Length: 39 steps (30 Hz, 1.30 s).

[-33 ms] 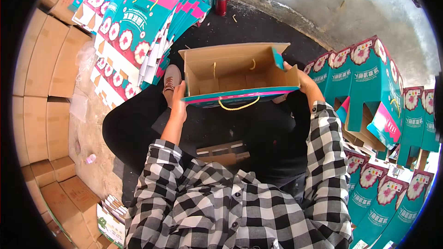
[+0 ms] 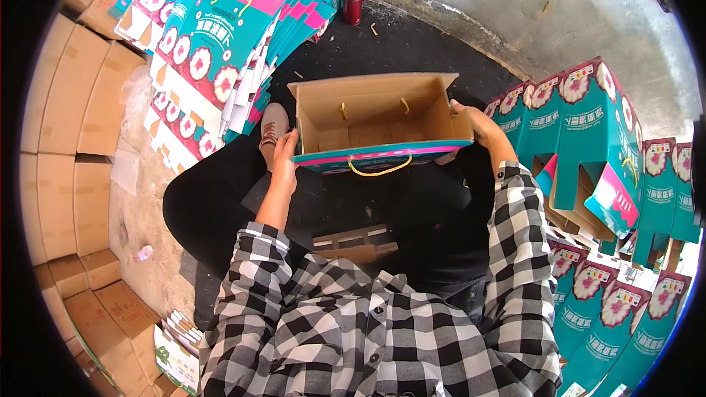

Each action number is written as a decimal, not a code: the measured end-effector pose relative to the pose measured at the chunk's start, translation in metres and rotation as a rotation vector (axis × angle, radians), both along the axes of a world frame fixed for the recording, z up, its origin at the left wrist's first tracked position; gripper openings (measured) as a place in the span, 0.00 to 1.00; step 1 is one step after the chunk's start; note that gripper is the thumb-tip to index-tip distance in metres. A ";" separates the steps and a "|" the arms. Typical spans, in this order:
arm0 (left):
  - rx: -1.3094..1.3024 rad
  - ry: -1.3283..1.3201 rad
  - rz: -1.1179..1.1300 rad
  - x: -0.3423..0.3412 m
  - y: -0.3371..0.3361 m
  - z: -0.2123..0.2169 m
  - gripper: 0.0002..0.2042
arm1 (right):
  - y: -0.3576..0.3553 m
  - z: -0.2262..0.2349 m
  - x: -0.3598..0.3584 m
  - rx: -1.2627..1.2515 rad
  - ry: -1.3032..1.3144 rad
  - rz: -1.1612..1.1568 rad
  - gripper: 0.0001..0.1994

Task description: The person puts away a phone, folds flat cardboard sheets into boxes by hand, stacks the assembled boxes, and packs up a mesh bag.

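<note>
Near: checked sleeves point(image 2: 254, 272) extend forward. Open-topped box point(image 2: 368, 95), teal-pink outside, brown inside, held tilted above the lap. Left hand point(image 2: 284, 160): fingers pressed on the box's left end. Right hand point(image 2: 482, 129): fingers gripping its right end; inner contact partly hidden. Yellow cord handle point(image 2: 380, 171) on near face. Farther: pink shoe point(image 2: 273, 126), stacked flat cartons point(image 2: 206, 29), red flask point(image 2: 353, 4) near concrete wall point(image 2: 507, 0).

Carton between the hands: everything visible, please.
The carton looks like cardboard: plain brown inside, teal and pink print on the near outer side. Its open top faces up. A yellow cord handle loops out from the near side; two cord lengths show inside the far wall. The left hand and right hand hold opposite ends. Its underside is hidden.
</note>
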<state>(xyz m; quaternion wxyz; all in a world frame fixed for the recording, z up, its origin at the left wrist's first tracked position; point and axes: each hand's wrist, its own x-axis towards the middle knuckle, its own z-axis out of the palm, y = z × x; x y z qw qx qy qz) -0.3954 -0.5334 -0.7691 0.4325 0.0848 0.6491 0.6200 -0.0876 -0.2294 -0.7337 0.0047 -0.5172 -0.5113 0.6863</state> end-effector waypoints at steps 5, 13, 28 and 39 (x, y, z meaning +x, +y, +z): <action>-0.011 0.443 -0.277 0.023 0.017 0.038 0.23 | -0.006 0.015 -0.002 0.502 -0.060 0.325 0.22; -0.203 0.714 -0.564 0.023 0.011 0.045 0.27 | -0.018 0.046 -0.018 0.183 -0.221 0.265 0.52; -0.183 0.504 -0.270 0.025 -0.010 0.053 0.19 | -0.029 0.011 -0.006 1.092 -0.393 0.878 0.45; -0.158 0.283 -0.473 0.019 -0.007 -0.014 0.40 | -0.045 0.005 -0.017 1.272 -0.609 0.930 0.44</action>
